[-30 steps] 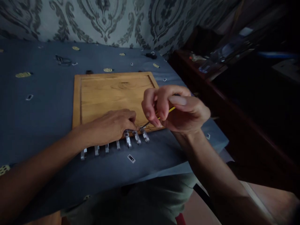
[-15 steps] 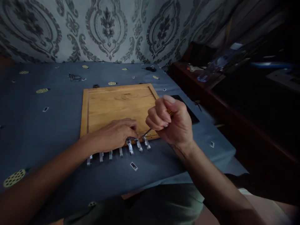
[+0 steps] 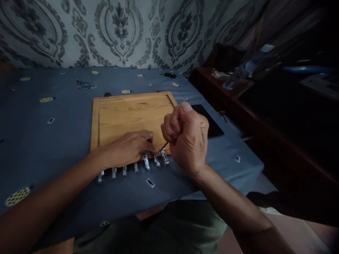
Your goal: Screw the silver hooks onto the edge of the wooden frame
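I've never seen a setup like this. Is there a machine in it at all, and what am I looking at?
No machine arm shows here, just a person's two bare hands. The view comes from a camera worn on that person's head, looking forward and down.

On the dark blue cloth lies a wooden board, with a row of small shiny pieces along its near edge. A flat black object lies to its right.

The right hand is closed around a tool with a thin shaft, whose tip meets the row near its right end. The left hand lies over the board's near edge; whether its fingertips pinch anything is too unclear to tell.
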A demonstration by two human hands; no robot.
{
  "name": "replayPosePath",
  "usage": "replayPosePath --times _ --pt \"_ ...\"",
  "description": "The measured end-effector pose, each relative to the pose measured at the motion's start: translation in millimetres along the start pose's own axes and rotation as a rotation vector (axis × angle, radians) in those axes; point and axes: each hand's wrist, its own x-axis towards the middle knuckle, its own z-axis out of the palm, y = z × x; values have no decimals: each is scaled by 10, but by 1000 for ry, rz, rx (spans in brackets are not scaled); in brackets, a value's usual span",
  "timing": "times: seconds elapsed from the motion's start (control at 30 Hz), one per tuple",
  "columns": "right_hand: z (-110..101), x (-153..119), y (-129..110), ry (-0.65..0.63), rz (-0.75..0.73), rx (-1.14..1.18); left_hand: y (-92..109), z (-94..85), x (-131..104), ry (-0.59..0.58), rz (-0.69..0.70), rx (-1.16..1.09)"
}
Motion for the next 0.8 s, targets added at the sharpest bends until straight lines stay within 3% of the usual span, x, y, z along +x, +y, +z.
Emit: replayPosePath --times 0.2,0.53,0.7,0.8 --pt "22 -3 53 93 -32 -90 -10 -17 -9 -6 7 -12" --pt "13 -50 33 59 -8 -127 -15 -12 4 -8 24 -44" --pt "9 -18 -23 83 -25 -51 -7 -33 -1 -16 12 -10" --pt "-29 -1 -199 99 -77 71 -12 -49 -1 -31 12 33"
